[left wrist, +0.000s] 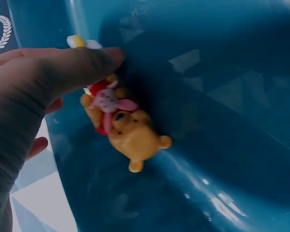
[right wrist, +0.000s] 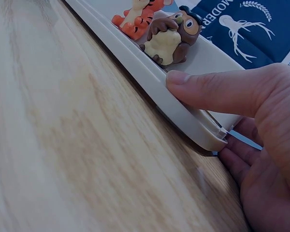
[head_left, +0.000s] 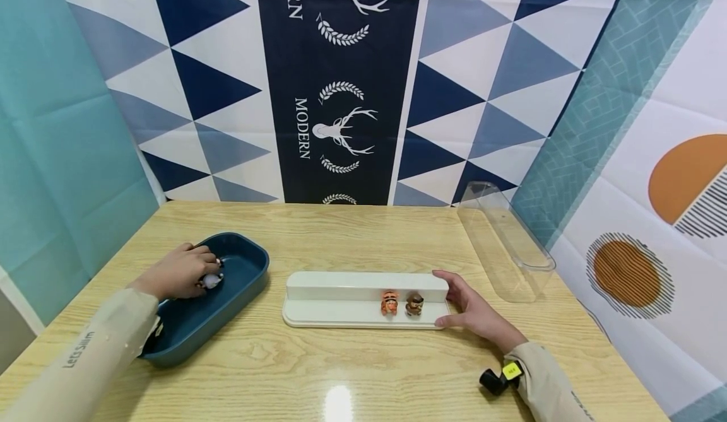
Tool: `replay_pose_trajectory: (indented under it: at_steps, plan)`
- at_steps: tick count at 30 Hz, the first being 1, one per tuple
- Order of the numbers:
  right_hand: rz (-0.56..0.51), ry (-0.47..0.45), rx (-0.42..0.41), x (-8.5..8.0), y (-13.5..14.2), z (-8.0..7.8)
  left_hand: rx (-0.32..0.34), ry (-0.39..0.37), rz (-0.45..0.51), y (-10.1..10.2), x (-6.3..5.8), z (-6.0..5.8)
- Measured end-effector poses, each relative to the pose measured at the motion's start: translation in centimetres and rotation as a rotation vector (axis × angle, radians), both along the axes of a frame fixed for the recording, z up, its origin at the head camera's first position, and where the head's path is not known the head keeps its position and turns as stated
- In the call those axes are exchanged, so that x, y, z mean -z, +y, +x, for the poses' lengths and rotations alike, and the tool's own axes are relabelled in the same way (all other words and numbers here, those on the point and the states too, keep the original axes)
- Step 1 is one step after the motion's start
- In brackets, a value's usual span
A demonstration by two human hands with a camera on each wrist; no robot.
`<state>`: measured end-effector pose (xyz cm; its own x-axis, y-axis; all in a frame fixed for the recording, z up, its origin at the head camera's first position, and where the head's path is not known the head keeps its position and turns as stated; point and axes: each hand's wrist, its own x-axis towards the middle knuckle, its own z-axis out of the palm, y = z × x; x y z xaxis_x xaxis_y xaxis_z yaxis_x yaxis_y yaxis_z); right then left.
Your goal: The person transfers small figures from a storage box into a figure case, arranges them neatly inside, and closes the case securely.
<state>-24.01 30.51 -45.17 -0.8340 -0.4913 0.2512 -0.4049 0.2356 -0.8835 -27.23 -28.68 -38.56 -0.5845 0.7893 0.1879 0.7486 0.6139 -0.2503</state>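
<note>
My left hand (head_left: 184, 270) reaches into a dark blue bin (head_left: 230, 327). In the left wrist view its thumb and fingers hold a yellow bear figurine (left wrist: 137, 137) with a pink piglet on its front; the thumb covers the lower part. A small white-and-yellow piece (left wrist: 79, 41) shows beyond the thumb, and in the head view a greyish piece (head_left: 211, 281) shows at the fingertips. My right hand (head_left: 474, 311) grips the right end of a white stepped stand (head_left: 335, 308), thumb on its front edge. On the stand sit a tiger figurine (head_left: 389, 303) and a brown owl figurine (head_left: 414, 304).
A clear plastic cover (head_left: 502, 245) stands at the back right of the wooden table (head_left: 272, 371), close to the side wall. Patterned cloth (head_left: 341, 87) hangs behind the table. A black wrist device (head_left: 494, 382) is on the right sleeve.
</note>
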Motion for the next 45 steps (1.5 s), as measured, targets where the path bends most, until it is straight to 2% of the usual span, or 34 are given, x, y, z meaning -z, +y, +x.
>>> replay_pose_trajectory:
  at_steps: [7, 19, 24, 31, 38, 41, 45]
  plan:
    - [-0.002, -0.001, 0.004, -0.2, 0.0, 0.1, -0.003, 0.004, 0.0, 0.0, 0.4, -0.3]
    - [0.011, -0.023, 0.017, -0.1, 0.0, 0.2, 0.01, 0.07, -0.027, 0.4, 0.7, -0.1]
    - [0.013, -0.035, 0.024, -0.1, 0.1, 0.2, 0.005, 0.087, 0.031, 0.3, 1.1, -0.1]
    - [0.02, -0.019, 0.025, -0.1, 0.0, 0.2, -0.127, -0.037, 0.199, 0.1, 1.2, -0.1]
    - [0.016, -0.038, 0.032, -0.2, 0.0, 0.2, -0.267, -0.281, 0.416, 0.2, 0.4, 0.3]
    - [0.015, -0.051, 0.034, -0.2, 0.0, 0.2, -0.29, -0.333, 0.475, 0.2, 0.2, 0.2]
    - [0.009, -0.057, 0.024, -0.2, 0.1, 0.1, -0.273, -0.355, 0.556, 0.4, 0.0, 0.2]
